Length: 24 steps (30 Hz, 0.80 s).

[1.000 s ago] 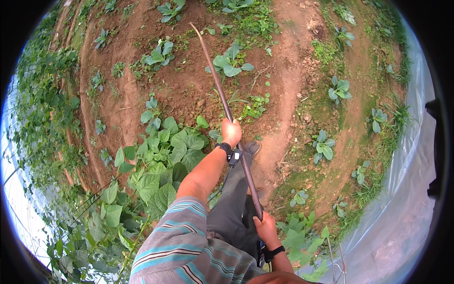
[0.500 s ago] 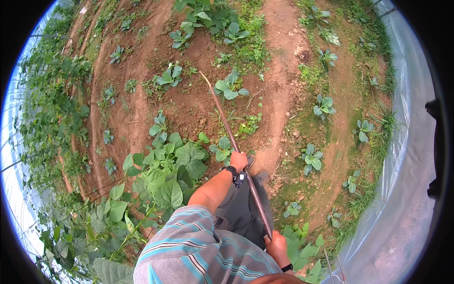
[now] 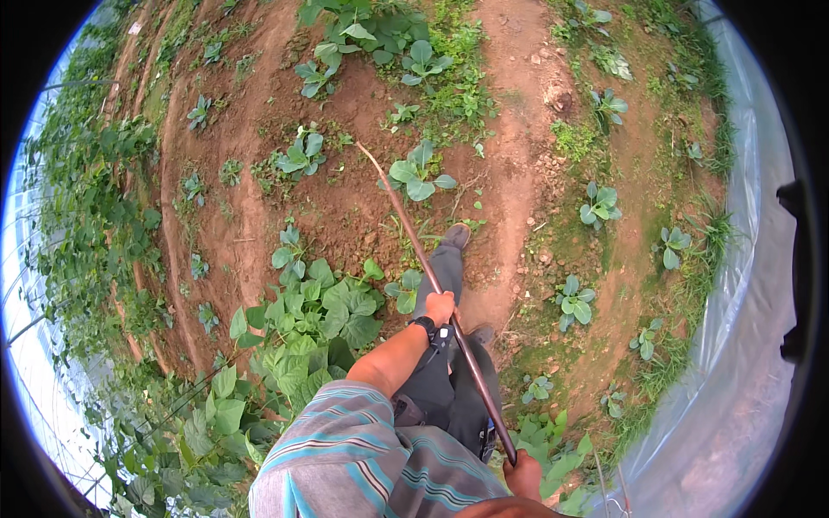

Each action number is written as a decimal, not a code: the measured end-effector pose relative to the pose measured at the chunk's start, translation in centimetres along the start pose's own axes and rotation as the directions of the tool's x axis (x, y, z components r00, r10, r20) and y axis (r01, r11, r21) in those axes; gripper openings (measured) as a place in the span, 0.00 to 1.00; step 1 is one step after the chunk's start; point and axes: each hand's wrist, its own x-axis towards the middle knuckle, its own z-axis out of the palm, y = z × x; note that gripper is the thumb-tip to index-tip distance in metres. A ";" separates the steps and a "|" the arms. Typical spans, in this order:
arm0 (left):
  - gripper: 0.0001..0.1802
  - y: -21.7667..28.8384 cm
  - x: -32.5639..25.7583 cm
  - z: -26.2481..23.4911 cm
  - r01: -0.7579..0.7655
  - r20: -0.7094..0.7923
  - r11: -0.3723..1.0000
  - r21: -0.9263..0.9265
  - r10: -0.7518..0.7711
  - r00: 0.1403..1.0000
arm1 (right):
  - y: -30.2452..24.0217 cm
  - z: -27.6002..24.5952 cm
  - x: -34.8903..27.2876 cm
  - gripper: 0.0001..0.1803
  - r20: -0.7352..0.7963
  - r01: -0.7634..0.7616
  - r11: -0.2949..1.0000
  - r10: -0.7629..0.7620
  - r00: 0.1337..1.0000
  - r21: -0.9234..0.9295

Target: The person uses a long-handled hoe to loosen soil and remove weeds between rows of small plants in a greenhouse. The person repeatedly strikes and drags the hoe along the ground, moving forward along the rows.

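Observation:
A long brown pole (image 3: 406, 220) slants across the middle, its thin pale far end over bare soil between two leafy seedlings. My left hand (image 3: 441, 307), a dark watch at its wrist, is closed around the pole's middle. Lower and to the right, my right hand (image 3: 523, 476) is closed at the pole's near end. Just right of the pole's far end grows a broad-leaved seedling (image 3: 418, 177); another seedling (image 3: 301, 156) stands to its left. My left shoe (image 3: 458, 235) is forward on the soil beside the pole.
Large-leaved bean-like plants (image 3: 306, 345) crowd my left side. More seedlings (image 3: 599, 205) line the bed on the right. A dirt path (image 3: 509, 164) runs ahead, and plastic sheeting (image 3: 734, 345) walls the right edge. Tall climbing greenery (image 3: 86, 207) stands at the far left.
My left leg has stepped forward, its shoe now farther ahead. Both hands and the pole sit slightly lower in view, with the right hand a little farther right. My grip stays the same.

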 end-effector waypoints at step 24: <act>0.17 15.9 15.1 5.8 -0.410 -0.064 0.683 0.605 0.555 0.829 | -12.5 3.8 17.8 0.13 0.093 -0.065 0.915 0.031 0.995 0.399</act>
